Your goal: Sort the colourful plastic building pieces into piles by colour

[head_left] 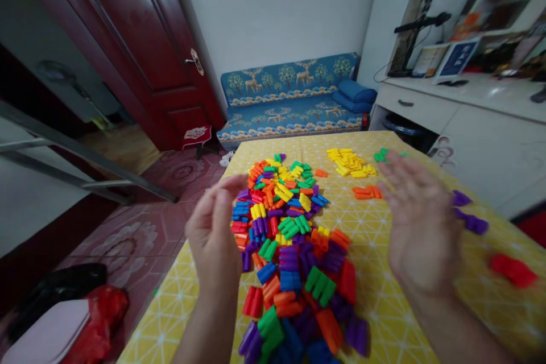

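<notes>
A long heap of small plastic pieces (294, 226) in mixed colours runs down the yellow patterned tablecloth (367, 273). Beside its left edge is my left hand (217, 227), raised, with thumb and index finger brought near each other; whether anything small lies between them is hidden. My right hand (420, 222) is blurred, fingers stretched out, holding nothing, over the table's right part. Near its fingers are orange pieces (367, 192), yellow pieces (350, 162) and green pieces (381, 154). Purple pieces (471, 222) and red pieces (513, 270) lie to its right.
Behind the table stands a blue patterned sofa (290, 108). A white cabinet (482, 131) is at the right. On the left are a dark red door (140, 40), a metal ladder-like frame (77, 153), a small stool (197, 135) and bags on the floor.
</notes>
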`<act>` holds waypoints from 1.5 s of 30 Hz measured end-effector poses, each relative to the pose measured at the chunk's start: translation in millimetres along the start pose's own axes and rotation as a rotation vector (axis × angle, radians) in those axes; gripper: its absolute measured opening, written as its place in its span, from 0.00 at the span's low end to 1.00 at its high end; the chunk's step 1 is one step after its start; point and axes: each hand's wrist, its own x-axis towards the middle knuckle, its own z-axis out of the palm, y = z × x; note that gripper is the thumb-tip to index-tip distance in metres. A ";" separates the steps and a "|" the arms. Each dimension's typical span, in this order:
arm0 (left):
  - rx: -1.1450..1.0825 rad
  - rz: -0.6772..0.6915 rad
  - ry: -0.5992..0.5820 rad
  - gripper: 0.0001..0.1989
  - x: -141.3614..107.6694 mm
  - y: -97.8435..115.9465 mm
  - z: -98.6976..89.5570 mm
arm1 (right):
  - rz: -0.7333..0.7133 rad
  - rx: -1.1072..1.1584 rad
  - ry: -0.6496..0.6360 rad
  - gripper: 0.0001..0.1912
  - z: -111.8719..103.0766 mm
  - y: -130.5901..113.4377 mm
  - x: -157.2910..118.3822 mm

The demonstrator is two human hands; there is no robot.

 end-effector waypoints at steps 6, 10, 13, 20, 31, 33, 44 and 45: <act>0.322 -0.040 -0.516 0.09 -24.7 -104.0 7.9 | 0.274 0.009 -0.151 0.31 33.5 73.8 -17.3; 0.455 0.080 -0.690 0.10 -37.9 -132.9 9.8 | 0.318 -0.037 -0.184 0.31 36.1 107.0 -30.0; 0.530 0.155 -0.740 0.09 -41.3 -137.3 8.3 | 0.289 -0.044 -0.224 0.26 35.6 108.5 -30.7; 0.580 0.115 -0.767 0.08 -39.9 -138.0 4.7 | 0.140 -0.127 -0.309 0.16 37.8 103.1 -25.5; 0.576 0.099 -0.769 0.08 -39.9 -137.6 4.7 | 0.121 -0.132 -0.317 0.15 36.6 106.0 -26.1; 0.577 0.096 -0.768 0.08 -39.9 -137.2 4.9 | 0.116 -0.135 -0.317 0.15 37.0 104.8 -26.2; 0.572 0.100 -0.753 0.08 -39.9 -138.0 5.0 | 0.115 -0.133 -0.319 0.14 36.8 111.8 -27.6; 0.570 0.098 -0.755 0.08 -39.8 -138.1 5.1 | 0.113 -0.138 -0.317 0.14 36.6 112.2 -28.2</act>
